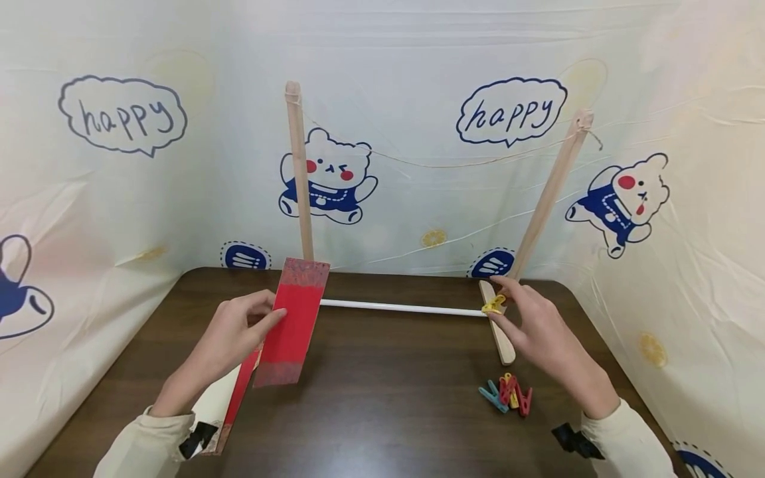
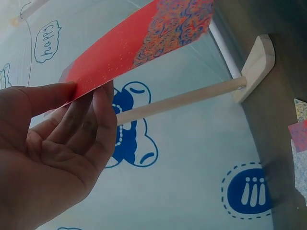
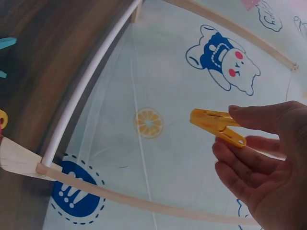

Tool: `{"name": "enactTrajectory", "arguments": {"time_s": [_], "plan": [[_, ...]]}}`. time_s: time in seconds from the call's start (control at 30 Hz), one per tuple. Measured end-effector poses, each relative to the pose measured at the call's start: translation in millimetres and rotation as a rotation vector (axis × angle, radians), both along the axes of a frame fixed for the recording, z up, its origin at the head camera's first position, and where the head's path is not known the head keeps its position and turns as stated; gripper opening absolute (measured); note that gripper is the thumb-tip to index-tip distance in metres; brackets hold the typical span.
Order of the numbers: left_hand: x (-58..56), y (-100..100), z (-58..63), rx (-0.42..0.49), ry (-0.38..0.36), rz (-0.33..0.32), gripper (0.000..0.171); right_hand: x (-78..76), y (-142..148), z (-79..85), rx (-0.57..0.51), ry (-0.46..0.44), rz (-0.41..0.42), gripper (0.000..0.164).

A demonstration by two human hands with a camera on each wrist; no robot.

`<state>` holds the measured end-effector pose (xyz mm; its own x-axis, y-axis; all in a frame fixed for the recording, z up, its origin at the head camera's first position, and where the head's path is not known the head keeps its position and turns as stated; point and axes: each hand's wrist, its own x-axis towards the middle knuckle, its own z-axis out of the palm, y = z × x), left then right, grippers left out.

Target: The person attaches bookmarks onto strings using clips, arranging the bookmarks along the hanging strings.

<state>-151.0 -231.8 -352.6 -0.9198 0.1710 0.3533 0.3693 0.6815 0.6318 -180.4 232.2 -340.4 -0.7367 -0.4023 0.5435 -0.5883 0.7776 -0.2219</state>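
Observation:
My left hand (image 1: 239, 332) pinches the long edge of a red paper strip (image 1: 293, 325) between thumb and fingers, holding it up above the table. Both ends of the strip carry a patterned band, multicoloured in the left wrist view. In my right hand (image 1: 540, 325) is a yellow clothespin (image 3: 218, 125), pinched between thumb and fingers near the right foot of a wooden stand. Two wooden posts (image 1: 301, 179) rise from the stand, with a thin string (image 1: 430, 165) sagging between their tops. A white rod (image 1: 406, 308) joins the posts low down.
Several small clothespins (image 1: 508, 395), blue, red and yellow, lie in a pile on the dark wooden table (image 1: 382, 411) at the right. Under my left forearm lie more paper strips (image 1: 215, 405), white and red. A printed sheet (image 1: 406, 53) hangs behind the table.

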Motion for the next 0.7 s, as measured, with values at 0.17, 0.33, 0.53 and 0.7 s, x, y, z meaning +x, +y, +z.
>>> {"name": "enactTrajectory", "arguments": {"time_s": [0.17, 0.33, 0.53, 0.7], "plan": [[-2.5, -0.6, 5.6, 0.017, 0.030, 0.010, 0.013, 0.2, -2.6, 7.9, -0.058, 0.052, 0.045, 0.043], [-7.0, -1.9, 9.7, 0.022, 0.033, 0.028, 0.014, -0.7, -4.5, 15.7, -0.063, 0.074, 0.081, 0.038], [-13.0, -0.5, 15.1, 0.032, 0.053, 0.027, 0.019, -2.0, -7.7, 27.9, -0.051, 0.043, 0.075, 0.037], [-19.3, 2.0, 21.8, 0.034, 0.102, 0.040, 0.024, -3.7, -12.0, 41.9, -0.056, 0.044, 0.097, 0.043]]}}
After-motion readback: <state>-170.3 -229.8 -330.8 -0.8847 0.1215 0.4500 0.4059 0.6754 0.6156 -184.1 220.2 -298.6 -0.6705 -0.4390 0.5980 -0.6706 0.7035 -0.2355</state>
